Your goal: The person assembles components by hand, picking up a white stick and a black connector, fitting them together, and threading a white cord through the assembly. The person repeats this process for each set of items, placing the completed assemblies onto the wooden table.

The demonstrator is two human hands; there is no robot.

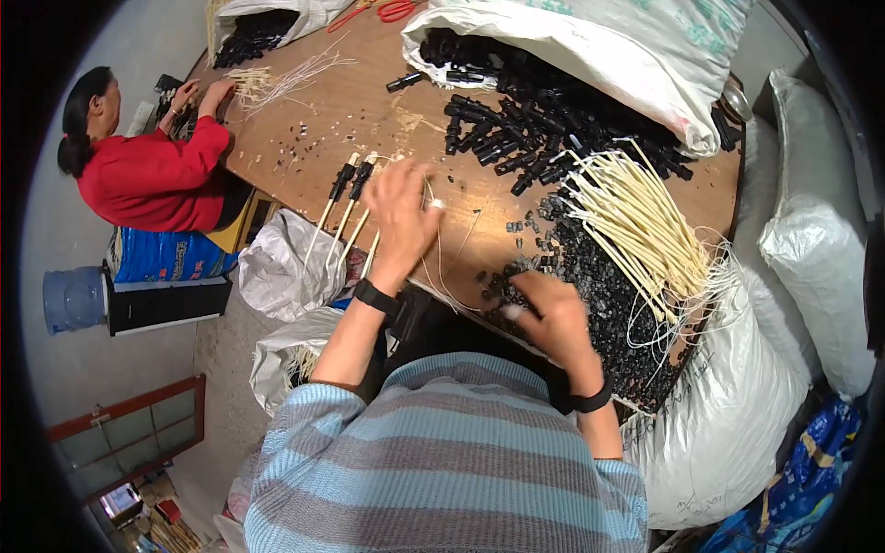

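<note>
My left hand [399, 217] is closed at the table's near edge, fingers bent over something hidden beneath them. A thin white cord [439, 263] loops down beside its thumb. Just left of it, cream rods [319, 221] with black sleeves [343, 177] on their far ends stick out over the edge. My right hand [553, 318], slightly blurred, hovers at the near left side of a heap of small black plastic pieces [608, 318]. Its thumb and forefinger are apart, with nothing visible between them.
A bundle of cream rods [636, 230] with white cords lies on the heap. Behind it, black tubular parts [516, 138] spill from a white sack [599, 55]. A person in red [157, 175] works at the left. Red scissors [396, 10] lie far back; full sacks [728, 415] stand right.
</note>
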